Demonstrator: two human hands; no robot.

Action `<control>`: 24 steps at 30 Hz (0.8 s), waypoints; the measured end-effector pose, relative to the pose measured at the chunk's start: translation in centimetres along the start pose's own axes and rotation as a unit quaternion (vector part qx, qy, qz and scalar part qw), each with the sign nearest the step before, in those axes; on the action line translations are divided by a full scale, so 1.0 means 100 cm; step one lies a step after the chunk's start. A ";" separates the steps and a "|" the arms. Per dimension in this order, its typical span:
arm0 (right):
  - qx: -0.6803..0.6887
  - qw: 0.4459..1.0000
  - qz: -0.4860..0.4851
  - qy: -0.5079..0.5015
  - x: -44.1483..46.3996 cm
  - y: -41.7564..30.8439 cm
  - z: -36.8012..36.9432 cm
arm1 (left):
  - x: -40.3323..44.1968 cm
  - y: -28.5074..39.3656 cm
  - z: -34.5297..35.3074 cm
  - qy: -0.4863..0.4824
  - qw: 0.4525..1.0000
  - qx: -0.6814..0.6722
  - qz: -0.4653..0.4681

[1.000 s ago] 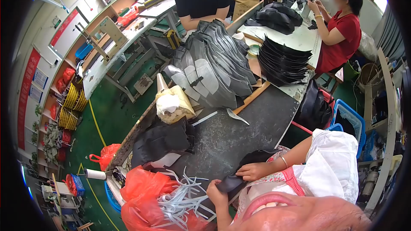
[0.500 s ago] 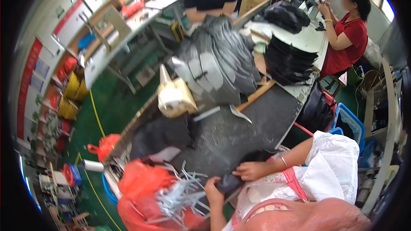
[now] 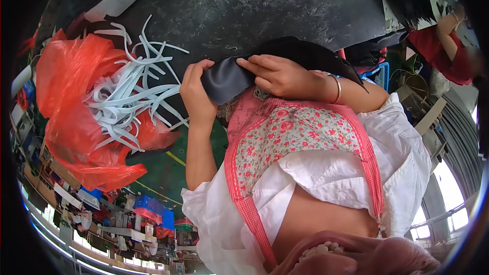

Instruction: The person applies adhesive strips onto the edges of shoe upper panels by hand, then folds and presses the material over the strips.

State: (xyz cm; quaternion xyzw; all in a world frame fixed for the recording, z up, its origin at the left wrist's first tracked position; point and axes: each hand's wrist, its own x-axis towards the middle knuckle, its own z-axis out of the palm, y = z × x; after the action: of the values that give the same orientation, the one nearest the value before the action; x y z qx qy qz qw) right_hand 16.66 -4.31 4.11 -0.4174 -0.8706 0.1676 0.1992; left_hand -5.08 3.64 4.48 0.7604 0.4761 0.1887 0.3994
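A smooth, dark, leather-like piece (image 3: 227, 79) is held up close to the apron, its glossy face turned toward me. My left hand (image 3: 197, 91) is closed on its left end, fingertips curled over the upper edge. On the other end, my right hand (image 3: 280, 75), with a bracelet at the wrist, pinches the top edge with bent fingers. Behind that hand spreads larger black sheet material (image 3: 310, 53) at the table's near edge; whether it joins the held piece, I cannot tell.
Left of my hands, a red plastic bag (image 3: 69, 81) holds a tangle of pale strips (image 3: 125, 94). The dark worktable (image 3: 219, 25) stretches ahead, with a pale flat piece (image 3: 119, 1) at upper left. A person in a red top (image 3: 440, 53) is at the right.
The view has tipped down toward my lap and hands, so the grey stack and the person across the table are out of sight. Both hands still hold the dark piece, now seen more fully.
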 end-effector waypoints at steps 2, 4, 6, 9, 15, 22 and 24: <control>-0.006 1.000 -0.008 -0.010 0.003 0.002 0.000 | 0.000 -0.002 0.001 0.005 1.000 -0.010 -0.010; 0.000 1.000 -0.008 -0.018 0.006 0.003 0.000 | -0.001 0.000 0.002 0.006 0.999 -0.029 -0.019; 0.015 1.000 -0.005 -0.021 0.007 0.002 0.002 | -0.003 -0.001 0.003 0.009 0.999 -0.027 -0.017; -0.005 0.999 -0.013 -0.042 0.011 0.004 0.003 | 0.000 -0.007 0.002 0.025 0.998 -0.037 -0.054; -0.098 0.989 -0.010 -0.110 0.025 -0.003 0.002 | -0.001 0.016 0.009 0.173 0.972 -0.097 -0.122; 0.037 0.991 0.027 -0.124 0.019 0.000 -0.001 | -0.030 0.024 0.036 0.061 0.990 0.034 0.126; 0.027 0.990 0.063 -0.125 0.004 -0.001 -0.038 | -0.028 0.026 0.051 0.015 0.987 0.077 0.141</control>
State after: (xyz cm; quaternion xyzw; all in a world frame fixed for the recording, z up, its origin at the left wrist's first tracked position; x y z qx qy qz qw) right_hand 18.18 -3.57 7.52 -0.4415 -0.8559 0.2540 0.0890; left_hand -1.58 -1.55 3.67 0.8456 0.3832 0.2171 0.3016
